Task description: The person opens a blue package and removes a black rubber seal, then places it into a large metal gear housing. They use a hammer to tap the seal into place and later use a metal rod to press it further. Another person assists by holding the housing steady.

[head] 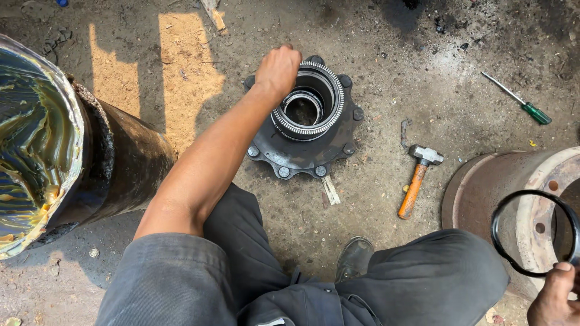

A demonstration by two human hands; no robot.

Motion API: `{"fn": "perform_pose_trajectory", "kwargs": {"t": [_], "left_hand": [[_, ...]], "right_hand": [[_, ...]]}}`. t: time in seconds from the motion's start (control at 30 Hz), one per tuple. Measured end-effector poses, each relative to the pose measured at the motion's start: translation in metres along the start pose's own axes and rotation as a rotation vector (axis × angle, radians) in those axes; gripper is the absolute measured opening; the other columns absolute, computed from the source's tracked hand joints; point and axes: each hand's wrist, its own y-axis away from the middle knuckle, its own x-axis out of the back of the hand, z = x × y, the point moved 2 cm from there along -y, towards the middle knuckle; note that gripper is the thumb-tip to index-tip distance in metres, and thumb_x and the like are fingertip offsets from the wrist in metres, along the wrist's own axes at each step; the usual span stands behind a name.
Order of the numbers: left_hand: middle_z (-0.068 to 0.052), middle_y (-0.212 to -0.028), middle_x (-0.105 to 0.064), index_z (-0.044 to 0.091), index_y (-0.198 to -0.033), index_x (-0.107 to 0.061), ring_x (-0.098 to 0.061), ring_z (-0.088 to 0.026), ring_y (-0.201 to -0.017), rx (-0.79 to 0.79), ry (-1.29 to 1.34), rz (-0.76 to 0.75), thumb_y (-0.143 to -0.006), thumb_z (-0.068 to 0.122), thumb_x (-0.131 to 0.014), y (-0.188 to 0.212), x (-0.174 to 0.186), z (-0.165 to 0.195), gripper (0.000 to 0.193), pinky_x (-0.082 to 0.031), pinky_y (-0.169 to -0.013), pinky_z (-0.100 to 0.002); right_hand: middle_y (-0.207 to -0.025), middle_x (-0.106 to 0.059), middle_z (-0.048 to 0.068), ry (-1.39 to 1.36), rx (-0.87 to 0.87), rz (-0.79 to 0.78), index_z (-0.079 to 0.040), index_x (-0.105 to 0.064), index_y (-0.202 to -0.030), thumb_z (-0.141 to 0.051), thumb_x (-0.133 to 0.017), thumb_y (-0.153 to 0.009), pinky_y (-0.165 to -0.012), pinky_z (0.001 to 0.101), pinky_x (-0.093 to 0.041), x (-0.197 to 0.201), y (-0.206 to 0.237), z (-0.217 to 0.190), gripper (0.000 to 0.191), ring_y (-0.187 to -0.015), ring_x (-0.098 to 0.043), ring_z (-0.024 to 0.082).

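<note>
At lower right, a black ring seal (531, 232) is pinched by the right hand (553, 299). At upper centre, the left hand (278, 69), seemingly curled, is rested on the wheel hub (305, 130); the seal is not yet fitted.

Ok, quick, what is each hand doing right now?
Left hand: closed, fingers curled on the rim of the dark round metal wheel hub; holding nothing visible.
Right hand: closed, holding the thin black ring.
</note>
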Motion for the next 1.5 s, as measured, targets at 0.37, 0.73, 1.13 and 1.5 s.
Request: {"fn": "perform_pose_trajectory", "kwargs": {"t": [0.37,0.73,1.13,1.5], "left_hand": [[-0.018,-0.107,-0.070,0.001,-0.085,-0.076,-0.069,-0.034,-0.103,-0.112,-0.281,0.060,-0.086,0.006,-0.064,0.007,-0.020,0.013,0.013,-0.062,-0.073,-0.040],[-0.028,-0.109,-0.068,0.001,-0.099,-0.073,-0.066,-0.043,-0.103,0.231,0.303,0.015,-0.078,0.008,-0.077,0.018,0.026,-0.025,0.022,-0.054,-0.086,-0.048],[-0.018,-0.104,-0.076,0.006,-0.105,-0.079,-0.074,-0.032,-0.101,0.182,0.521,-0.057,-0.088,0.022,-0.076,0.022,0.023,-0.045,0.023,-0.056,-0.094,-0.042],[-0.022,-0.096,-0.074,0.006,-0.096,-0.080,-0.074,-0.036,-0.094,0.187,0.518,-0.038,-0.085,0.011,-0.074,0.025,0.021,-0.036,0.013,-0.057,-0.087,-0.045]], "right_hand": [[-0.105,-0.064,0.014,0.110,0.228,-0.214,0.005,-0.062,-0.123,-0.015,-0.060,-0.117,-0.078,0.0259,-0.050,-0.012,-0.070,-0.200,0.021,-0.089,-0.061,0.015],[-0.110,-0.063,0.014,-0.145,0.782,-0.462,-0.002,-0.068,-0.113,-0.010,-0.074,-0.099,-0.090,0.0369,-0.054,-0.152,-0.111,-0.371,0.017,-0.104,-0.064,0.027],[-0.101,-0.060,0.011,-0.154,0.946,-0.565,-0.002,-0.068,-0.106,-0.009,-0.072,-0.091,-0.088,0.0413,-0.050,-0.309,-0.039,-0.395,0.018,-0.099,-0.059,0.029],[-0.102,-0.060,0.010,-0.076,0.934,-0.628,-0.002,-0.069,-0.109,-0.009,-0.072,-0.091,-0.088,0.0423,-0.048,-0.312,-0.043,-0.395,0.019,-0.098,-0.058,0.029]]}}
